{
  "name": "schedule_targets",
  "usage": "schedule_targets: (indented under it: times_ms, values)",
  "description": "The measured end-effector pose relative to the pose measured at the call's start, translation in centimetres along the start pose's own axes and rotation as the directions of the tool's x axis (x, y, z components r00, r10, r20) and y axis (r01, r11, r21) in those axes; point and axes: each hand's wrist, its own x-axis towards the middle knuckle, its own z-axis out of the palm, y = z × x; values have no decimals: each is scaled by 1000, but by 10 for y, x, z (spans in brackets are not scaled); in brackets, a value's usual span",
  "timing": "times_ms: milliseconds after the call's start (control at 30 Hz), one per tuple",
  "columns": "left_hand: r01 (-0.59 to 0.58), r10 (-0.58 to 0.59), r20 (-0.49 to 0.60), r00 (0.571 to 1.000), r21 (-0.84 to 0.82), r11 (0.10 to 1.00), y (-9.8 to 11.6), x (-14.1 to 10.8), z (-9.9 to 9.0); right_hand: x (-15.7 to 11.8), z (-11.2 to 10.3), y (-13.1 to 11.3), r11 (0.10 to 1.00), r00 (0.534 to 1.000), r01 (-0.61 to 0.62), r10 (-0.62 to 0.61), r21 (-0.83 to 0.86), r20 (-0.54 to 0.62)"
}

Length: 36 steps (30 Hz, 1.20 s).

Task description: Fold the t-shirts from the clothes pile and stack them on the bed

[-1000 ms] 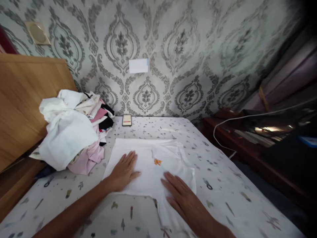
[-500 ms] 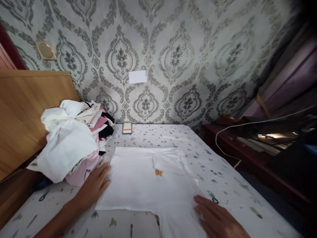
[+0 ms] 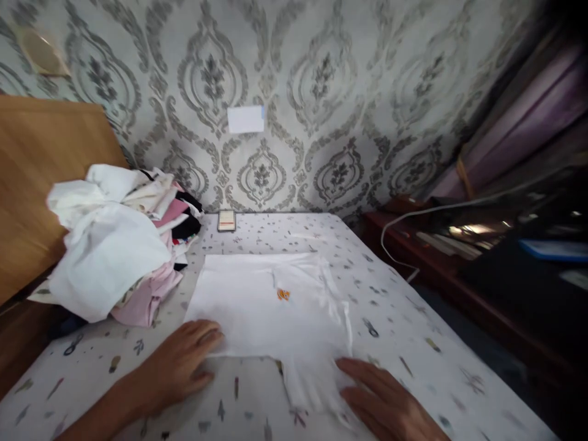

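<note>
A white T-shirt (image 3: 248, 306) with a small orange cartoon print lies spread flat on a patterned bed sheet (image 3: 248, 392), its hem to the left and a sleeve reaching toward me. My left hand (image 3: 184, 358) rests at the shirt's near left corner, fingers over the fabric edge and thumb apart on the sheet. At the near right, my right hand (image 3: 383, 392) lies open with fingers stretched along the sleeve and shoulder edge. Neither hand grips any cloth.
A heaped pile of clothes (image 3: 110, 245) sits at the left against a wooden headboard (image 3: 50, 184). A small framed card-like item (image 3: 226, 221) lies by the wall. On the right, a white cable (image 3: 383, 236) hangs over a dark red ledge (image 3: 413, 251) beyond the bed edge.
My left hand has moved from the shirt's left edge toward me, to its near corner. My right hand stays by the sleeve. The view has tilted and shifted slightly.
</note>
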Motion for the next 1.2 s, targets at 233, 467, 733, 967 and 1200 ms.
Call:
schedule_targets:
  times_ms: [233,467,733,967,1200]
  values:
    - [14,-6,-78,997,106,994,-32,-34,4,28,-20,-27,995,978,-54,37,78,203]
    - [23,-9,-139,990,102,995,-50,-35,10,24,-28,-29,999,963,-38,29,28,269]
    - [160,-191,-75,979,-309,937,-48,-18,-17,41,-25,-27,972,980,-143,112,187,165]
    - [432,-511,62,858,-626,649,-64,50,-44,147,-20,48,767,889,-429,452,478,72]
    - [481,-565,33,825,-567,669,-88,70,-21,196,15,90,282,613,-664,735,692,290]
